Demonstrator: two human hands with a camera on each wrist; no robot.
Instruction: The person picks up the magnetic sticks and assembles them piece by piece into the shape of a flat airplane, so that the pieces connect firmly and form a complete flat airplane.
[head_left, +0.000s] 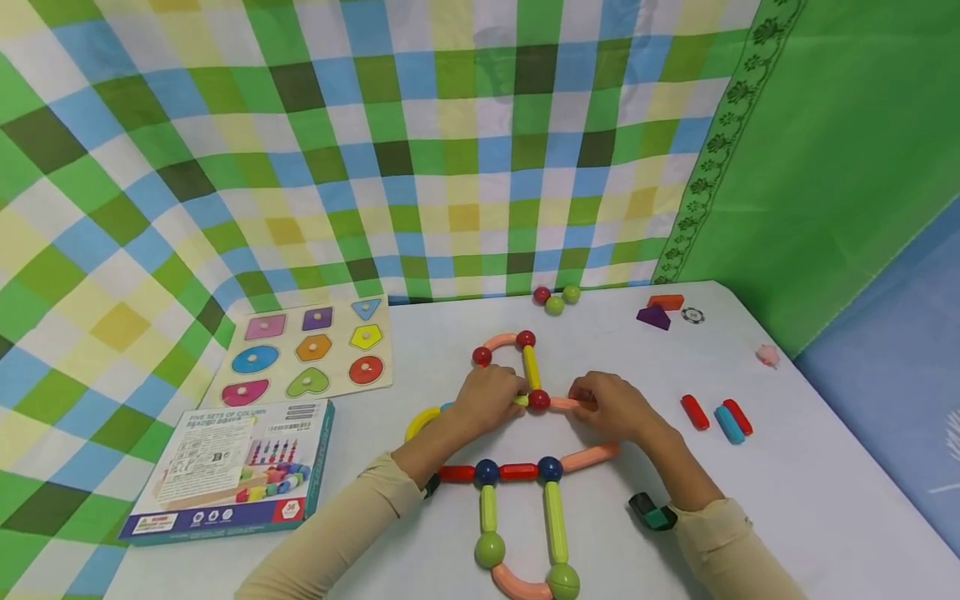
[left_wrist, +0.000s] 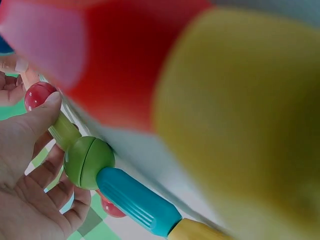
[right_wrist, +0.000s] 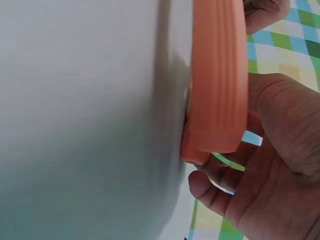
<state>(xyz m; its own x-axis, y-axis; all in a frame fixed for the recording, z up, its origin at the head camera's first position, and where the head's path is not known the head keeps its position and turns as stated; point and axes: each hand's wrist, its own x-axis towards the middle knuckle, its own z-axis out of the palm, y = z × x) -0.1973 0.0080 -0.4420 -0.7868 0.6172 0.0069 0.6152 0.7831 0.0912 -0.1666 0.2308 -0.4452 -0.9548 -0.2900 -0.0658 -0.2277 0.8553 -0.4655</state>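
My left hand grips a short light green rod between a red ball and a green ball; its thumb lies at the red ball. From the green ball runs a blue rod, then a yellow curved rod. On the other side of the red ball, my right hand pinches a salmon rod by its outer end. A yellow rod leads up from that ball to another red ball and a salmon curve.
Nearer me lie red rods, dark blue balls, green rods and green balls, joined together. A boxed toy and shape board stand left. Loose rods lie right; loose balls sit behind.
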